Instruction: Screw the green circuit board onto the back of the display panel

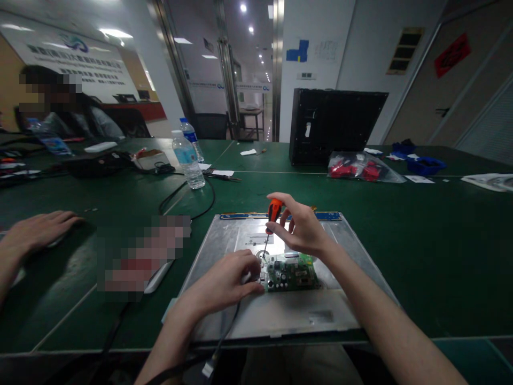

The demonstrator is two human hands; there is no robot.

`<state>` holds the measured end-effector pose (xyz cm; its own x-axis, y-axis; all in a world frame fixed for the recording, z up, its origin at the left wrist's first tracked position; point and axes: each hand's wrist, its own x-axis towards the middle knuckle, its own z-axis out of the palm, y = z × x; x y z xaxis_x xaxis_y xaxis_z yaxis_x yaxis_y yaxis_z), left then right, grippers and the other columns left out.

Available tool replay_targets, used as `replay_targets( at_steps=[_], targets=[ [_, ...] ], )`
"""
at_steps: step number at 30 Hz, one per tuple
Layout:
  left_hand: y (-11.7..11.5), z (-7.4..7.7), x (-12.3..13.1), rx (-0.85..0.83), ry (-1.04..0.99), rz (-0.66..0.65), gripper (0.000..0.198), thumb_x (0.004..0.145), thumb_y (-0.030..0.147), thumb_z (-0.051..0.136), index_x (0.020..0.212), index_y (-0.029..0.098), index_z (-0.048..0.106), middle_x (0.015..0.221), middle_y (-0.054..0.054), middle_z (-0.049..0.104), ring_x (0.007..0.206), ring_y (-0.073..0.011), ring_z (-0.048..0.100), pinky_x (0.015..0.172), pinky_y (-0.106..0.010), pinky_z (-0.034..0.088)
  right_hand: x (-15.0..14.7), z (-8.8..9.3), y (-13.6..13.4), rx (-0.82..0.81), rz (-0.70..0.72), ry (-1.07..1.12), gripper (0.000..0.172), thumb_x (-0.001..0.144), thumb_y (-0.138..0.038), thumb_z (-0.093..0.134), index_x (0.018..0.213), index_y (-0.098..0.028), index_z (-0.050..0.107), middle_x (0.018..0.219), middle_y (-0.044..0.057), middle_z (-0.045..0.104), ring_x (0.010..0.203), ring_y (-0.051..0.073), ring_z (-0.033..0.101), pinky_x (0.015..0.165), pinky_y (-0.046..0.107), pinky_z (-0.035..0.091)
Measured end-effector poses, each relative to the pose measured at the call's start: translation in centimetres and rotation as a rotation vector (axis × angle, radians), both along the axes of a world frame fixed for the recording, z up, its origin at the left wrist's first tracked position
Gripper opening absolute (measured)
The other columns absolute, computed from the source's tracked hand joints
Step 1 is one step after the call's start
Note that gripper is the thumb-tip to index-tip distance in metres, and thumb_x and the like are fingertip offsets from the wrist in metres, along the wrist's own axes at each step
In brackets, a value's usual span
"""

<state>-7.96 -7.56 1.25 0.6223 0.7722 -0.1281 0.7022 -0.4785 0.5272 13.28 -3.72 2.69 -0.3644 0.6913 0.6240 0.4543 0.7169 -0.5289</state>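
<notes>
My right hand point(302, 224) grips a screwdriver point(274, 211) by its orange and black handle. The shaft slants down, and its tip meets the upper left corner of a green circuit board point(290, 272). Under the board lies a flat silver metal panel point(340, 272) with a blue strip point(240, 216) along its far edge. At the board's left edge, my left hand point(230, 275) is closed, fingers curled and thumb by the lower corner. What sits between those fingers is mostly hidden. A dark cable point(228, 331) runs down from below this hand.
A water bottle point(188, 160) stands beyond the panel, with another bottle point(190, 136) behind it. A black monitor-like box point(334, 125) and a plastic bag of red parts point(363, 167) are at the back right. Another person's hand point(38, 232) rests on the green table at left.
</notes>
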Motion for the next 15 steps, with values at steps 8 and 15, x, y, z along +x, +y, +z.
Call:
replay_targets(
  at_steps=[8,15],
  targets=[
    [0.01,-0.03,-0.06,-0.009,-0.014,-0.003,0.017,0.077,0.033,0.067,0.08,0.018,0.058,0.081,-0.001,0.058,0.073,-0.0176,0.053,0.063,-0.026,0.037,-0.05,-0.08,-0.07,0.015,-0.007,-0.008,0.045,0.085,-0.03,0.058,0.126,-0.019,0.044,0.087,0.0,0.064,0.058,0.01,0.056,0.055,0.026,0.044],
    [-0.03,0.03,-0.14,0.07,-0.065,0.021,0.014,0.079,0.029,0.064,0.085,0.017,0.062,0.085,-0.003,0.061,0.076,-0.019,0.056,0.069,-0.029,0.041,-0.06,0.03,-0.15,0.021,-0.018,-0.01,0.044,0.084,-0.028,0.058,0.125,-0.018,0.045,0.084,0.0,0.063,0.057,0.009,0.055,0.053,0.025,0.043]
  ],
)
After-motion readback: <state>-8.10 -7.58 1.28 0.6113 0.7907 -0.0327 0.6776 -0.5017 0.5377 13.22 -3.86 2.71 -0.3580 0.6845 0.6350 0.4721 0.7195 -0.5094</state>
